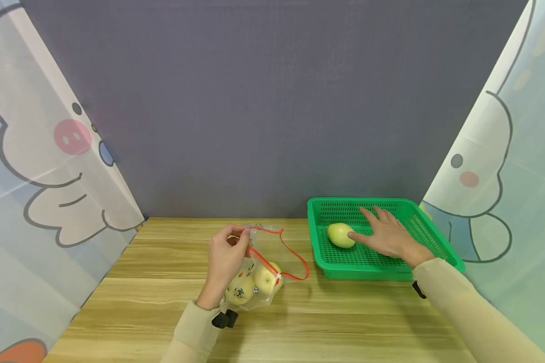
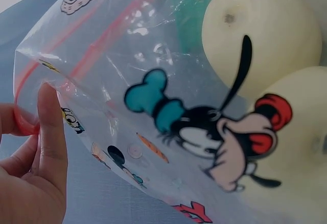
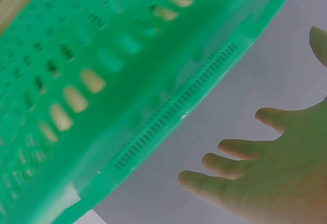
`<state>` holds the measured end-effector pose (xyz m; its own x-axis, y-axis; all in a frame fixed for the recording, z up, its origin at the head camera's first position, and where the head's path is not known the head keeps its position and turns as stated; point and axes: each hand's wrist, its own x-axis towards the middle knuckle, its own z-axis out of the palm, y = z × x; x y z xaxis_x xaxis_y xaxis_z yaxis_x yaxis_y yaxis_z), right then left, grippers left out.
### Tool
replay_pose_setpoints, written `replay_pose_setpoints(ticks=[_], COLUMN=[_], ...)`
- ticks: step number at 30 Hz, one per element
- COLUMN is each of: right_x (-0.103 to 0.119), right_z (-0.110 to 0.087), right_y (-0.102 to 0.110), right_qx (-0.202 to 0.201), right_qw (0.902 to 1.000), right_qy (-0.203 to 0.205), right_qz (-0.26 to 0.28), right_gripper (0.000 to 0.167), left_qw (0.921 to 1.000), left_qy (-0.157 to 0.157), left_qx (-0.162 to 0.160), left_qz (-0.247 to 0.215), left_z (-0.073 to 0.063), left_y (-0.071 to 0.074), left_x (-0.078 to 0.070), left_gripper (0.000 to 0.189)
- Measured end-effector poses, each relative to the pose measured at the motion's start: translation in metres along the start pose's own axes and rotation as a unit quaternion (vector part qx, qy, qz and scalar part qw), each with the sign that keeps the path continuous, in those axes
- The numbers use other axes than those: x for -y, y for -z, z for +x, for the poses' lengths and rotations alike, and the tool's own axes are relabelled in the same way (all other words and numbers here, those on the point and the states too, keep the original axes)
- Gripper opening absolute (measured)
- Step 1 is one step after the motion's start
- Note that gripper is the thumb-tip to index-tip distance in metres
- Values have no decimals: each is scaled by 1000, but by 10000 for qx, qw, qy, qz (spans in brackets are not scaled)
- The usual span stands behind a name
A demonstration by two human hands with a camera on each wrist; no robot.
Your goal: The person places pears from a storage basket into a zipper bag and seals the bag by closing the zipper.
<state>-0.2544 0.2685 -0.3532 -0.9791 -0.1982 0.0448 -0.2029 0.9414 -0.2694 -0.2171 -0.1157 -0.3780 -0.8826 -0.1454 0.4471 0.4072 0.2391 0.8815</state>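
Over green basket (image 1: 368,273), right hand (image 1: 387,236) spread. Left hand (image 1: 227,256) pinches bag (image 1: 264,262).

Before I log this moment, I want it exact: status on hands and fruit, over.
Left hand pinching clear bag, yellow fruits inside. Right hand spread over green basket. One fruit visible in basket, near that hand, contact unclear. No blockage seen.

Left fingers (image 1: 231,230), partly hidden, seem curled in a pinch; right fingers (image 1: 369,217) stretch apart.

Clear red-trimmed bag (image 1: 264,261) — mouth open, 2 fruits (image 1: 264,278) inside | yellow-green fruit (image 1: 340,235) — in green basket (image 1: 368,273)
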Motion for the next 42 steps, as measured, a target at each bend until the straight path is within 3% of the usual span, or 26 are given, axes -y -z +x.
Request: replay_pose_setpoints(ticks=[14,30,42], right_x=[-34,-59,-74], right_z=[-5,-6,-1], right_y=[-5,-16,-27], right_qx=[155,538,789], right_qw=[9997,9964,9947], right_qy=[-169,-473,-429], right_qz=[108,452,497], right_gripper=[99,101,96], left_qw=[10000,10000,10000], left_qy=[15,11,51], left_qx=[44,-22,-20], left_qz=[-6,21,-31], left_z=[0,-2,-2], left_y=[-1,-1,0], left_x=[-1,-2,1], left_gripper=[13,12,12])
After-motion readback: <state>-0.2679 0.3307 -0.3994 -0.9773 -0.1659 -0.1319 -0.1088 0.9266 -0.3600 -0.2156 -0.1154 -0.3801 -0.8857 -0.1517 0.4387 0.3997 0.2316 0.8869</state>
